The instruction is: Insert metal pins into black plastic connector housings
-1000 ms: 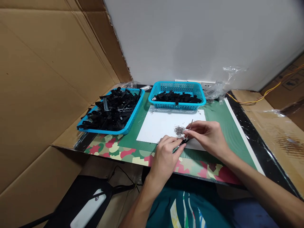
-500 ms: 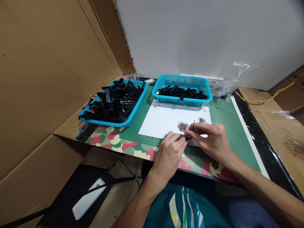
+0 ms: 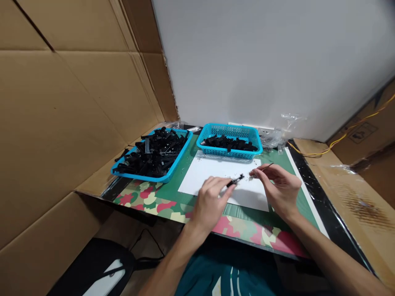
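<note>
On the carton (image 3: pixel 370 115) at far right there is a dark printed mark (image 3: pixel 363 132), but it is too small to be read. The black part (image 3: pixel 235 181) is narrow and straight, with a light shine along its middle and a squarish dark end. It is above the white sheet (image 3: pixel 197 179), grasped between thumb and fingers of the left hand (image 3: pixel 210 202); whether it touches the sheet, I cannot tell. The right hand (image 3: pixel 281 190) pinches a thin dark rod (image 3: pixel 269 165), near small metal bits (image 3: pixel 249 178) that are scattered on the smooth sheet. Below lies a green mat (image 3: pixel 165 191), with a camouflage-patterned strip (image 3: pixel 166 206) at the near edge. The left basket (image 3: pixel 169 176) and the far basket (image 3: pixel 216 151) are blue plastic with perforated walls, both holding angular black pieces (image 3: pixel 154 152).
</note>
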`<state>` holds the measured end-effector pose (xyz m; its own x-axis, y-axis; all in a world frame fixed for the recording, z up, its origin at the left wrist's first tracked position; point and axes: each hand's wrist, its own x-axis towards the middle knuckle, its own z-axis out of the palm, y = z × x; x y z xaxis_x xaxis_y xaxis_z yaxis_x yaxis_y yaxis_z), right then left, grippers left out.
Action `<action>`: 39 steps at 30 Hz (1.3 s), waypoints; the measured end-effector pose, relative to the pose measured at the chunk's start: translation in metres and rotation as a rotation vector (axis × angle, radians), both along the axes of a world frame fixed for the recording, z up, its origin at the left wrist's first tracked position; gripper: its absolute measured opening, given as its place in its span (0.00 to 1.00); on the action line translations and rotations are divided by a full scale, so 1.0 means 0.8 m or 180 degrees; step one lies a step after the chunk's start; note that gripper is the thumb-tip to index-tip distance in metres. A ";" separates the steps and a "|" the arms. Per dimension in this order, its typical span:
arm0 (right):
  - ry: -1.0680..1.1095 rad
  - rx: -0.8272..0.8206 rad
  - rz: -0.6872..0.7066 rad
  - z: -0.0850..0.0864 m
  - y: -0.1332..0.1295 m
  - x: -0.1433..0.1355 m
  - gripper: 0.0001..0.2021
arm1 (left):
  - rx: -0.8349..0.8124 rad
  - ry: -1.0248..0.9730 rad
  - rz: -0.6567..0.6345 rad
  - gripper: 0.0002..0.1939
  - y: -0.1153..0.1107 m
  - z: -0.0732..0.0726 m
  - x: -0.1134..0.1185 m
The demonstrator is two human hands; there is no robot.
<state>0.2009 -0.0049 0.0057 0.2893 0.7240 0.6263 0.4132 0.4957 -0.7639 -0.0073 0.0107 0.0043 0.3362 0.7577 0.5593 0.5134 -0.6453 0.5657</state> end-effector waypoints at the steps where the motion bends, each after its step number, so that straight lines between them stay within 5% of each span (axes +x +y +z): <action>1: 0.0110 0.0019 -0.0073 -0.001 0.003 0.006 0.04 | 0.0216 0.0085 0.0070 0.10 0.016 0.011 0.001; 8: -0.0252 -0.0381 0.0123 -0.010 0.024 0.027 0.08 | 0.0473 0.1222 0.0647 0.13 0.160 0.090 0.057; 11: -0.0447 -0.0743 -0.0014 -0.011 0.034 0.037 0.13 | 0.0328 0.1541 0.0462 0.09 0.200 0.095 0.077; 15: -0.1003 -0.1462 -0.0165 -0.013 0.048 0.060 0.17 | 0.0170 0.1846 0.0207 0.14 0.213 0.094 0.068; 19: -0.1223 -0.1860 0.0089 -0.016 0.056 0.078 0.14 | 0.0087 0.2003 0.0380 0.21 0.212 0.109 0.022; 25: -0.1352 -0.2116 0.0544 -0.016 0.055 0.091 0.12 | -0.0172 0.2382 0.1034 0.18 0.221 0.141 -0.095; 31: -0.1453 -0.2184 0.0824 -0.022 0.055 0.098 0.11 | -0.0581 0.2842 0.1698 0.12 0.215 0.141 -0.201; 39: -0.1469 -0.1958 0.0421 -0.020 0.055 0.101 0.10 | -0.0545 0.3086 0.1496 0.15 0.204 0.118 -0.231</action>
